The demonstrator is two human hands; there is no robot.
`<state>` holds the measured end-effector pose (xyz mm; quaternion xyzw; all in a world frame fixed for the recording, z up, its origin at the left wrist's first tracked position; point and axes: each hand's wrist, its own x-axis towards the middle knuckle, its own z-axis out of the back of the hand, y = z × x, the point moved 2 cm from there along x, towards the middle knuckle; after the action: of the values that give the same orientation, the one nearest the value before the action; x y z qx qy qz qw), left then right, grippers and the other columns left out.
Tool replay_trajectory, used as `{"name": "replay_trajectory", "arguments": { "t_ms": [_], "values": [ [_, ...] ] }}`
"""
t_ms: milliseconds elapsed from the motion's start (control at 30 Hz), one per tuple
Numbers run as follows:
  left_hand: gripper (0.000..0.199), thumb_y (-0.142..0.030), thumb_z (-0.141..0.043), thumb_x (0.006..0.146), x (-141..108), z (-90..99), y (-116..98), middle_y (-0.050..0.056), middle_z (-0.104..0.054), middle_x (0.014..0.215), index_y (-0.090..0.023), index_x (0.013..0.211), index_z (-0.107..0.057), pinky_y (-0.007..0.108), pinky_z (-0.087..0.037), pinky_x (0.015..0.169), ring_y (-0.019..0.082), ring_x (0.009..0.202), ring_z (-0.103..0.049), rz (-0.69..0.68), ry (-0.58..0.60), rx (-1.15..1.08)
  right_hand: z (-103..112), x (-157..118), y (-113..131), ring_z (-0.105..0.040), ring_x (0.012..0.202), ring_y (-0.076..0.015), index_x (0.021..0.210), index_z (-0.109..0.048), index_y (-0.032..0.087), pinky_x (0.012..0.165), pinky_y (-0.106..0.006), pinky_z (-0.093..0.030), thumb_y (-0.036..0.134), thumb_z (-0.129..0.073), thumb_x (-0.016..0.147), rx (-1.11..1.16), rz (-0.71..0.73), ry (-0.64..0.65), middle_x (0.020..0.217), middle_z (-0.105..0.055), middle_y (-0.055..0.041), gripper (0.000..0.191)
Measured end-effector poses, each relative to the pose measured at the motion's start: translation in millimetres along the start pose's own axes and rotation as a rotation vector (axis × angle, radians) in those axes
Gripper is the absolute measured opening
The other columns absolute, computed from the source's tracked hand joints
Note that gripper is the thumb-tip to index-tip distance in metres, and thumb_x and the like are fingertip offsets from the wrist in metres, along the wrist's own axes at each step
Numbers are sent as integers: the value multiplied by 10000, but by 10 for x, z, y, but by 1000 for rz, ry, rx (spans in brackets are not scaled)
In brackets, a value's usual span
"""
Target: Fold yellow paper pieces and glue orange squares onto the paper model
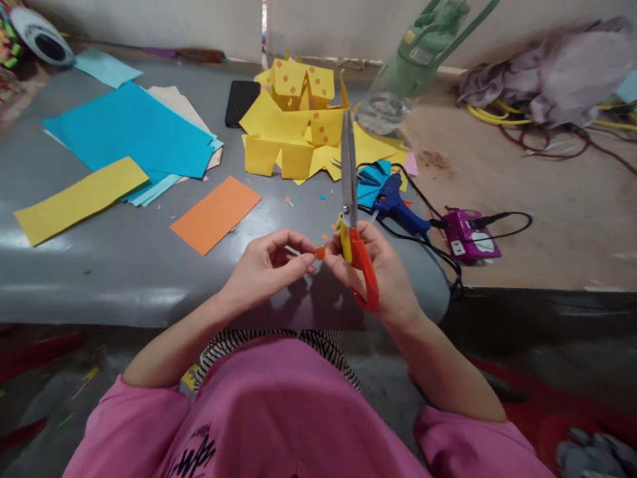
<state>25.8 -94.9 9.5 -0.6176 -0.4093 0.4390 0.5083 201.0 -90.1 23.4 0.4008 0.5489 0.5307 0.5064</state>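
Between thumb and fingertips my left hand [276,264] pinches a small orange paper piece [320,253]. My right hand [381,275] is wrapped round scissors [367,269] with red and yellow handles; their blades point away from me and look closed. The right thumb tip is close to the orange piece; whether it touches is hard to tell. An orange paper rectangle [215,215] lies to the left of my hands. Beyond the scissors stand folded yellow paper shapes [279,156], some with small orange squares on them.
Blue sheets [132,136] and a yellow strip [82,199] lie at left. A black phone [242,103] is behind. At right are a blue glue gun [402,207] with looping cable, a purple power socket [472,234] and a green-topped bottle [405,73].
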Motion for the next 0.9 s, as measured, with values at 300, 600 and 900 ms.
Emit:
{"name": "replay_trajectory", "arguments": {
  "t_ms": [300, 600, 900],
  "values": [
    [262, -396, -777, 805, 76, -67, 125, 6, -715, 809, -167, 848, -658, 203, -543, 626, 99, 659, -690, 6, -42, -169, -35, 12, -51, -602, 695, -111, 914, -522, 266, 629, -244, -521, 345, -902, 647, 80, 14, -46, 803, -622, 55, 472],
    [238, -373, -764, 799, 101, -104, 154, -16, -688, 721, -169, 821, -643, 203, -504, 597, 89, 616, -657, 55, -50, -245, -51, -16, -61, -630, 724, -122, 959, -520, 269, 661, -259, -554, 360, -890, 676, 75, 27, -47, 800, -624, 55, 475],
    [273, -411, -773, 803, 62, -88, 100, -3, -693, 731, -167, 828, -652, 216, -515, 620, 101, 653, -650, 74, 7, -184, -31, -23, -38, -659, 734, -119, 945, -505, 274, 699, -259, -584, 357, -908, 668, 68, 84, -60, 824, -647, 56, 496]
  ]
}}
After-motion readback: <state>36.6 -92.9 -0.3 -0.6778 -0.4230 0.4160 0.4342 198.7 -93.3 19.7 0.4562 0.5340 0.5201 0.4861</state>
